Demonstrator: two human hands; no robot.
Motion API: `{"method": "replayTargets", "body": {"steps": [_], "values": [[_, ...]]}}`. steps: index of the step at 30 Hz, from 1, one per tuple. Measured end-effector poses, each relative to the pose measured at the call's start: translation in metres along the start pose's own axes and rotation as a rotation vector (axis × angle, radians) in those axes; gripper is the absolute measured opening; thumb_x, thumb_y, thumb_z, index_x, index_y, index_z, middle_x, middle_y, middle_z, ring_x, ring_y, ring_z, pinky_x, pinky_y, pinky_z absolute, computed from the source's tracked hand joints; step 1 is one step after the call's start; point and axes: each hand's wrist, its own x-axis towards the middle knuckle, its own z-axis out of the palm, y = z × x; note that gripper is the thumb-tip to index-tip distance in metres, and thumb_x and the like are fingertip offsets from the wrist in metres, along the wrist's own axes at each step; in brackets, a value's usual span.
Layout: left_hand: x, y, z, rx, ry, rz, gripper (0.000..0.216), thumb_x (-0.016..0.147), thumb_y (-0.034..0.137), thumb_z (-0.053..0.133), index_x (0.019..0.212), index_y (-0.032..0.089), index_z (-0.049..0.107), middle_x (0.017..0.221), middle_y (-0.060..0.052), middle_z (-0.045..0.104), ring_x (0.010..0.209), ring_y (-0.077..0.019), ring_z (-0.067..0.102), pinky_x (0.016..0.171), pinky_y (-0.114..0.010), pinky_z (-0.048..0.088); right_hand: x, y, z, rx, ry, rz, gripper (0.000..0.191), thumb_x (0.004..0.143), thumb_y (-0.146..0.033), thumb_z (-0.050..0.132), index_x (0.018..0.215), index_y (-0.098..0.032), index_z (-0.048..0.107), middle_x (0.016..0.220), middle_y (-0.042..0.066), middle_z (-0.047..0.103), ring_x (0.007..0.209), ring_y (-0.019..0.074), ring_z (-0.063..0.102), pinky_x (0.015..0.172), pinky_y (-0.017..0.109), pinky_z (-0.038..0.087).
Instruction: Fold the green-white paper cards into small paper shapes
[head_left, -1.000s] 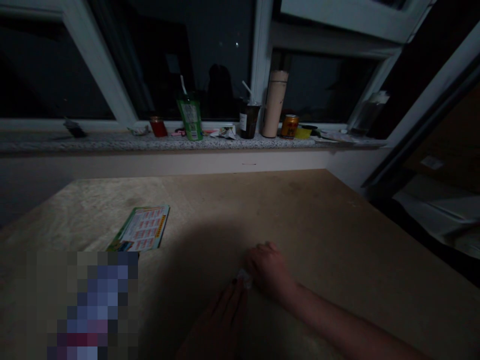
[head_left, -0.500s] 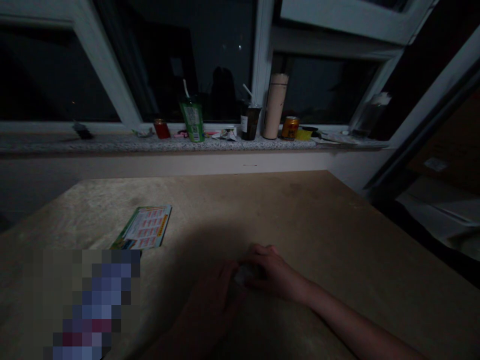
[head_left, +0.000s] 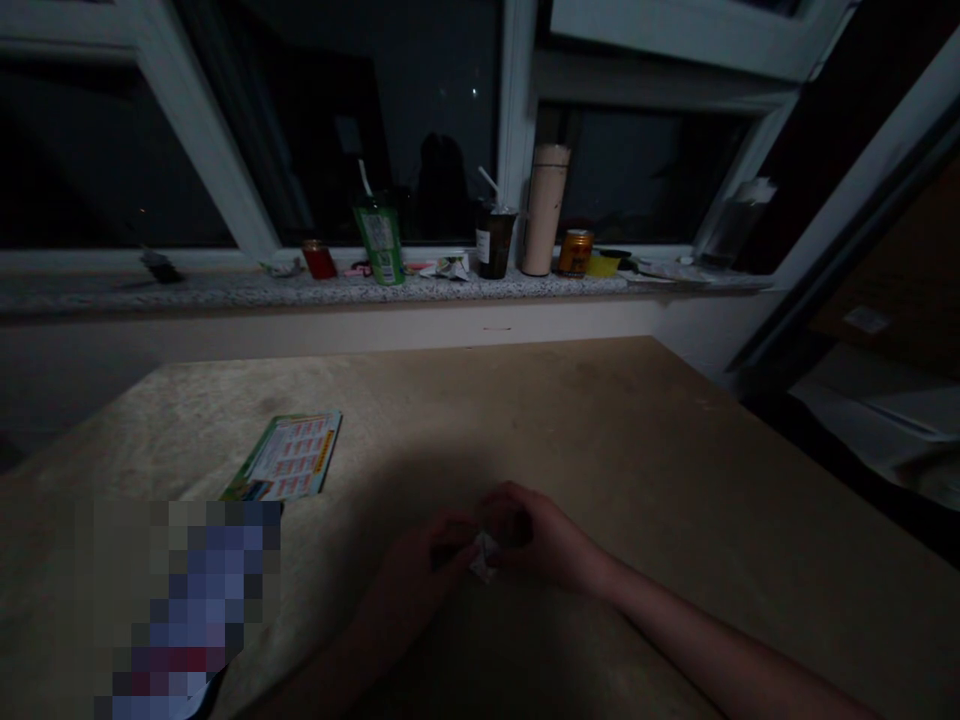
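Observation:
My left hand (head_left: 420, 570) and my right hand (head_left: 544, 540) meet low over a wooden board table (head_left: 637, 450), in deep shadow. Between their fingertips sits a small crumpled white piece (head_left: 484, 556), perhaps paper or plastic; both hands pinch it. The fingers of each hand are curled in toward it. Both forearms run in from the bottom edge of the view.
A green and orange printed card (head_left: 289, 457) lies on the table to the left, above a blurred patch. On the stone windowsill (head_left: 225, 290) stand a green drink cup (head_left: 379, 240), a dark cup with a straw (head_left: 493, 240), a tall pale flask (head_left: 544, 210), an orange can (head_left: 574, 252) and a red jar (head_left: 319, 258). Dark windows behind.
My left hand has come up from the bottom edge and closed onto the white piece that the right hand was holding alone. The right hand stays nearly in place.

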Motion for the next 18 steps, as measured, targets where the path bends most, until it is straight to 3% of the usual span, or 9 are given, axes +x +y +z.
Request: {"method": "replayTargets", "body": {"steps": [5,8,13,18], "values": [[0.0013,0.0020,-0.0007,-0.107,0.035,-0.062,0.019,0.079,0.033,0.062,0.093,0.023,0.069,0.089,0.000,0.074,0.087,-0.0224,0.068,0.079,-0.029,0.049,0.0016,-0.0015,-0.0032,0.044,-0.026,0.075,0.010,0.070,-0.022,0.071,0.076,-0.014,0.068,0.063,-0.002,0.058,0.056,0.0092,0.048,0.050,0.020,0.034],[0.0006,0.0035,-0.0011,-0.073,0.019,-0.078,0.021,0.080,0.034,0.060,0.094,0.024,0.072,0.092,0.000,0.075,0.088,-0.0229,0.068,0.080,-0.030,0.048,0.0007,0.0003,-0.0030,-0.002,-0.036,0.063,0.018,0.075,-0.030,0.070,0.066,-0.014,0.068,0.060,-0.001,0.059,0.055,0.0095,0.049,0.050,0.021,0.034],[-0.0004,0.0051,-0.0021,-0.004,0.001,-0.083,0.021,0.082,0.036,0.059,0.088,0.026,0.076,0.084,0.002,0.076,0.083,-0.0234,0.069,0.077,-0.030,0.048,-0.0023,-0.0001,0.0022,0.016,-0.011,0.029,0.022,0.076,-0.035,0.070,0.070,-0.014,0.071,0.063,0.001,0.062,0.056,0.0099,0.051,0.050,0.020,0.036],[0.0002,0.0074,-0.0021,-0.033,0.045,-0.039,0.017,0.078,0.035,0.062,0.081,0.027,0.076,0.099,0.002,0.074,0.094,-0.0232,0.066,0.086,-0.030,0.046,-0.0039,-0.0056,0.0039,-0.074,-0.050,-0.051,0.023,0.078,-0.035,0.068,0.069,-0.014,0.072,0.058,-0.001,0.057,0.052,0.0087,0.046,0.049,0.020,0.033]]}}
